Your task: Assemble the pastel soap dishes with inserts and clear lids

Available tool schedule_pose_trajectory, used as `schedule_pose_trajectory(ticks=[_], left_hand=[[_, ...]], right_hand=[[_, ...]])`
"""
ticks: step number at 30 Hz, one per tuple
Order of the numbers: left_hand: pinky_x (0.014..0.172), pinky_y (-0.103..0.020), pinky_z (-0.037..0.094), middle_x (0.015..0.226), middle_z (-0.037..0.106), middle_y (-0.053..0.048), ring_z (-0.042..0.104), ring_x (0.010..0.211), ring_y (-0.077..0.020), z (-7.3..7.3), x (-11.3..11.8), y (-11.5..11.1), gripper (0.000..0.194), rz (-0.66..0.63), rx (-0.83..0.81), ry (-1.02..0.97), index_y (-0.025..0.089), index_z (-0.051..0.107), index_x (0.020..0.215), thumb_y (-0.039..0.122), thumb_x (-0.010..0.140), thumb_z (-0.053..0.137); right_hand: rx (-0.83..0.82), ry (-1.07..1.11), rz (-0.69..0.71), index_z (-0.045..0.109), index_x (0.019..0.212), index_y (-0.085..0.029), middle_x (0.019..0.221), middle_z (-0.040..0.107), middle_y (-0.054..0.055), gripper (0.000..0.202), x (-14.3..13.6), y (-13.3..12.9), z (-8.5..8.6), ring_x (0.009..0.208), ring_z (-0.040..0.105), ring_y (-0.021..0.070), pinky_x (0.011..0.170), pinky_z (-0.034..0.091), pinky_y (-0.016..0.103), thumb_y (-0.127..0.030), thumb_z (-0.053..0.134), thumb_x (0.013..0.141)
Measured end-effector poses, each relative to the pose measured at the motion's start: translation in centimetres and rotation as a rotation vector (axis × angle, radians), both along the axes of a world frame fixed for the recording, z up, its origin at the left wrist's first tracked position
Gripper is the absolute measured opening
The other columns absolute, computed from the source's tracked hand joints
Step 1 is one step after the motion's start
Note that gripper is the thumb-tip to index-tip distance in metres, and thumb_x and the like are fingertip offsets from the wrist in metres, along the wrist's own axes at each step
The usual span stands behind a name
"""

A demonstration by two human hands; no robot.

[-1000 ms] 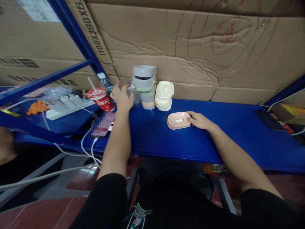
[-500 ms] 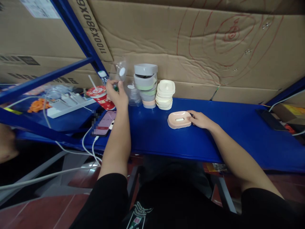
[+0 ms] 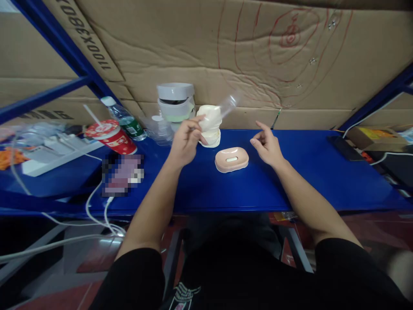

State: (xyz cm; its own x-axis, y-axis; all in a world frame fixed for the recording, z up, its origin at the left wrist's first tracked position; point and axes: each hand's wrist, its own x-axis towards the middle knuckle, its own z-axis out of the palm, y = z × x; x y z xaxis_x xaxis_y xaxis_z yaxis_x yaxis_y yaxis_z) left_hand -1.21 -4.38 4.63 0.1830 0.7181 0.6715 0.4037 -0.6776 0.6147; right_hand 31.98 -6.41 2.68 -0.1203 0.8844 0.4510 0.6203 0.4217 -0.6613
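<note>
My left hand pinches a clear plastic cover, blurred by motion, in front of the stack of cream dishes. My right hand hovers over the table with its fingers apart, holding nothing. Between and below the hands, a pink oval dish, like a soap dish with a slot in its middle, lies on the blue table. Left of the cream dishes stands a stack of grey and green dishes, partly hidden by my left hand. More clear covers are nested beside it.
A red paper cup with a straw and a water bottle stand at the left. Nearer lies a pixelated phone with white cables. A blue frame post rises there; cardboard backs the table. A box sits far right.
My left hand has carried the clear cover rightward, from beside the cup to the cream dishes. My right hand has let go of the pink dish and lifted away. The view has shifted right.
</note>
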Motion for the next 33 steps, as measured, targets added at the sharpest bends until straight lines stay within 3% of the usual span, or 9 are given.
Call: schedule_pose_trajectory(ticks=[2,4,7,9,12,18,22,27,33], left_hand=[[0.061,-0.034,0.056,0.077,0.069,-0.001,0.066,0.055,-0.0165,-0.6,1.8,-0.7,0.058,-0.199,-0.112,0.015,0.027,0.052,0.104,0.083,0.103,0.039],[0.049,-0.031,0.049,0.073,0.070,0.000,0.056,0.044,-0.0133,-1.0,3.1,-1.2,0.057,-0.309,-0.215,-0.005,0.027,0.050,0.099,0.083,0.103,0.041],[0.040,-0.028,0.038,0.077,0.076,-0.002,0.048,0.038,-0.0104,-1.4,4.2,-1.4,0.057,-0.286,-0.295,-0.099,0.026,0.047,0.094,0.082,0.104,0.039],[0.037,-0.026,0.034,0.072,0.075,-0.002,0.045,0.035,-0.0100,-1.6,4.3,-1.1,0.057,-0.246,-0.324,-0.147,0.026,0.049,0.093,0.081,0.104,0.039],[0.036,-0.025,0.032,0.064,0.073,-0.001,0.047,0.034,-0.0112,-2.2,4.0,-0.1,0.061,-0.204,-0.399,-0.148,0.024,0.054,0.093,0.083,0.102,0.042],[0.041,-0.028,0.040,0.054,0.068,0.000,0.053,0.037,-0.0157,-3.9,3.7,1.1,0.059,-0.120,-0.459,-0.001,0.022,0.067,0.097,0.075,0.105,0.044],[0.053,-0.030,0.050,0.053,0.067,-0.001,0.064,0.051,-0.0203,-3.6,3.9,0.6,0.050,-0.083,-0.444,0.127,0.021,0.069,0.097,0.060,0.110,0.041],[0.061,-0.028,0.051,0.066,0.074,-0.004,0.066,0.059,-0.0180,-3.0,4.1,0.0,0.045,-0.054,-0.578,0.314,0.020,0.068,0.086,0.042,0.109,0.037],[0.058,-0.028,0.045,0.064,0.072,-0.004,0.062,0.057,-0.0166,-3.2,4.5,0.0,0.051,-0.044,-0.656,0.388,0.021,0.061,0.071,0.045,0.108,0.035]], right_hand=[[0.007,0.068,0.034,0.041,0.166,-0.029,0.115,0.077,0.011,0.089,-0.4,-0.5,0.2,0.076,0.066,0.0242,0.071,0.057,0.040,-0.083,0.054,0.096],[0.015,0.101,0.033,0.049,0.158,-0.029,0.111,0.076,0.011,0.085,-0.7,-0.8,0.4,0.080,0.067,0.0251,0.072,0.056,0.040,-0.085,0.052,0.095],[0.024,0.120,0.006,0.070,0.120,-0.025,0.092,0.075,0.009,0.072,-1.1,-0.7,0.4,0.082,0.068,0.0249,0.078,0.056,0.040,-0.089,0.048,0.095],[-0.035,0.146,0.028,0.069,0.090,-0.025,0.079,0.072,0.007,0.072,-1.3,-0.3,0.3,0.076,0.067,0.0230,0.075,0.054,0.038,-0.093,0.047,0.093],[-0.218,0.217,0.101,0.063,0.071,-0.024,0.063,0.065,0.004,0.078,-1.7,0.3,-0.2,0.064,0.062,0.0198,0.063,0.049,0.033,-0.099,0.049,0.086],[-0.412,0.201,0.080,0.060,0.059,-0.024,0.048,0.056,0.001,0.080,-1.7,1.1,-1.1,0.049,0.051,0.0148,0.057,0.043,0.031,-0.101,0.055,0.082],[-0.476,0.079,0.086,0.062,0.058,-0.024,0.048,0.059,0.001,0.081,-0.9,1.3,-1.0,0.050,0.054,0.0155,0.061,0.044,0.032,-0.100,0.052,0.084],[-0.594,-0.066,0.116,0.063,0.059,-0.022,0.051,0.062,0.002,0.076,-0.3,1.4,-0.9,0.051,0.055,0.0152,0.061,0.041,0.031,-0.091,0.052,0.090],[-0.595,-0.201,0.117,0.062,0.059,-0.023,0.049,0.059,0.001,0.074,-0.4,1.5,-1.0,0.052,0.056,0.0159,0.063,0.041,0.031,-0.083,0.044,0.097]])
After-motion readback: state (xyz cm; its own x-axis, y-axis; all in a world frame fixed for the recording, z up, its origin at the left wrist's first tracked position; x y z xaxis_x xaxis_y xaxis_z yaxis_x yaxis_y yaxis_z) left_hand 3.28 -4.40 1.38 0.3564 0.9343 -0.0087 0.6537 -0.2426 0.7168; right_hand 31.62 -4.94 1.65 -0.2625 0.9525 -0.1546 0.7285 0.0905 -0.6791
